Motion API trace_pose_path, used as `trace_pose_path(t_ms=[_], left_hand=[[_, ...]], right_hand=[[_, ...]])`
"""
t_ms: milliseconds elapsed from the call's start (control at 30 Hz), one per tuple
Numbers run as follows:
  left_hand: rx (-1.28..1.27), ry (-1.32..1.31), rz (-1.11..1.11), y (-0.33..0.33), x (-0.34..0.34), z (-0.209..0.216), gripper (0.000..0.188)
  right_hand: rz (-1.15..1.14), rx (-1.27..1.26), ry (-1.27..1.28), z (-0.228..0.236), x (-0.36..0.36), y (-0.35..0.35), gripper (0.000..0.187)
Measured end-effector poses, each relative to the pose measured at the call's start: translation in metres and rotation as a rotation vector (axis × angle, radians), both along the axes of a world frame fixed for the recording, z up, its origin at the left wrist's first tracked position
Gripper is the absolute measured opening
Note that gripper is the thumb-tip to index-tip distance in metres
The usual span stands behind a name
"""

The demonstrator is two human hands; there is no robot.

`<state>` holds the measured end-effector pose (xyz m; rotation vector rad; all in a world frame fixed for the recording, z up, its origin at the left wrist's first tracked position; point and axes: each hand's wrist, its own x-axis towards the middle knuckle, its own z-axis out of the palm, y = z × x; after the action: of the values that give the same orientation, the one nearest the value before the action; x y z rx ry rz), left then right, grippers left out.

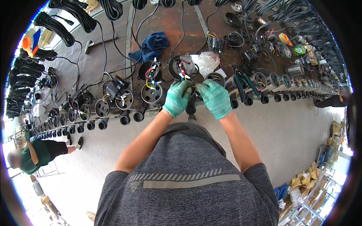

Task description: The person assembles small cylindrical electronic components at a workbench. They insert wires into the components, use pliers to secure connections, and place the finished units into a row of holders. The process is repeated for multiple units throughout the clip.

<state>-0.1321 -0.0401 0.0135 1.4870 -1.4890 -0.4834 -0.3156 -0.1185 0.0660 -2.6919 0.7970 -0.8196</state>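
Note:
Both my hands wear green gloves and meet at the front edge of a long metal workbench [169, 26]. My left hand [177, 98] and my right hand [215, 98] are closed together on a round black motor unit [191, 107] with coloured wires; most of it is hidden by the fingers. Just behind the hands sits an open round black housing [183, 66] with red, blue and yellow wires. A similar housing [150, 71] stands left of it, and a grey round cover [151, 93] lies beside my left hand.
A long row of round black motor units [102, 108] lines the bench edge left and right. Green-handled pliers [241, 84], a blue cloth [152, 44], a white plastic bag [205, 60] and coiled black cables [71, 15] lie on the bench. A person in green [36, 154] crouches at lower left.

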Motion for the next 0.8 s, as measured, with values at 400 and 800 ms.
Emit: trace_pose_path(t_ms=[400, 800], left_hand=[[-0.045, -0.023, -0.034, -0.003, 0.004, 0.002, 0.019], [-0.149, -0.104, -0.080, -0.006, 0.007, -0.004, 0.017]], right_hand=[[-0.052, 0.260, -0.087, -0.021, 0.006, -0.003, 0.014], [-0.290, 1.674, -0.482, -0.029, 0.008, 0.008, 0.015]])
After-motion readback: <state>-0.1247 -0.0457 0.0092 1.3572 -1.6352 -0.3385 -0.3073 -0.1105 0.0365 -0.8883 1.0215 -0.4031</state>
